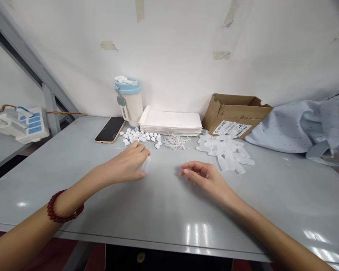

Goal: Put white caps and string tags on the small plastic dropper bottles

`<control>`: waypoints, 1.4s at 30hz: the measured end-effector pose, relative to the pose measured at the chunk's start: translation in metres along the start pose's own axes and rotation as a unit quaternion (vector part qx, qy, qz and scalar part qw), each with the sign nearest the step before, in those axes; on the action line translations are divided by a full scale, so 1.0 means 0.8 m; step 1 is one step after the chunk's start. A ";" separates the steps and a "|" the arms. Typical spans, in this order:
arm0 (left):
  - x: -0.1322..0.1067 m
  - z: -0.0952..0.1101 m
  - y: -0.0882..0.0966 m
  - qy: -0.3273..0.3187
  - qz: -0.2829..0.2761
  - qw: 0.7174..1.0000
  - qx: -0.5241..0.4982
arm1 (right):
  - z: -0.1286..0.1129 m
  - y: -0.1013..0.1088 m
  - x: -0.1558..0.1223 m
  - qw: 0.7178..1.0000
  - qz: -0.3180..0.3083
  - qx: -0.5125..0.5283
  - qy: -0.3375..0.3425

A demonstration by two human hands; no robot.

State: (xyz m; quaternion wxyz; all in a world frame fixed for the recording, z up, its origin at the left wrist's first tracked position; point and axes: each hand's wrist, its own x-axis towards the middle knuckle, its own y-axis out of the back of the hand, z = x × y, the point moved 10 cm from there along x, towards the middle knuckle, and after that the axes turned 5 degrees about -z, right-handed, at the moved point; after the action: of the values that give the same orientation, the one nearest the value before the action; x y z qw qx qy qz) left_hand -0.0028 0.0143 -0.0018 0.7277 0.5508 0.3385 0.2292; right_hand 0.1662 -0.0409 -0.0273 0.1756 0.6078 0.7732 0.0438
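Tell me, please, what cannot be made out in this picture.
All in the head view:
Clear plastic piece: partly covered by the left hand, so the grip is unclear.
Cardboard box: its front hides its bottom.
Label: fine print too small to read.
Pale blue cloth: cut off by the right edge.

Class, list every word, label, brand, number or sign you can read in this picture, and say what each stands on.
No text reads with certainty.
Insulated tumbler: dark lettering running down its side, too blurred to quote.
Shipping label on the cardboard box: lines of print, too small to read.
Brown print on the cardboard box, above the label: too faint to read.
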 end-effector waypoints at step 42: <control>0.091 0.042 0.033 -0.011 0.206 0.977 -0.059 | -0.029 0.109 0.005 0.846 0.260 -0.428 0.185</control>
State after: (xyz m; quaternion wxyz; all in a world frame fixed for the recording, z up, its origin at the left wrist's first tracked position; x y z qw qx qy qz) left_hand 0.0717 0.0514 0.0113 0.7000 0.5673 0.1952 0.3875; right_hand 0.2385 -0.0116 0.0183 0.2545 0.6317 0.5096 0.5258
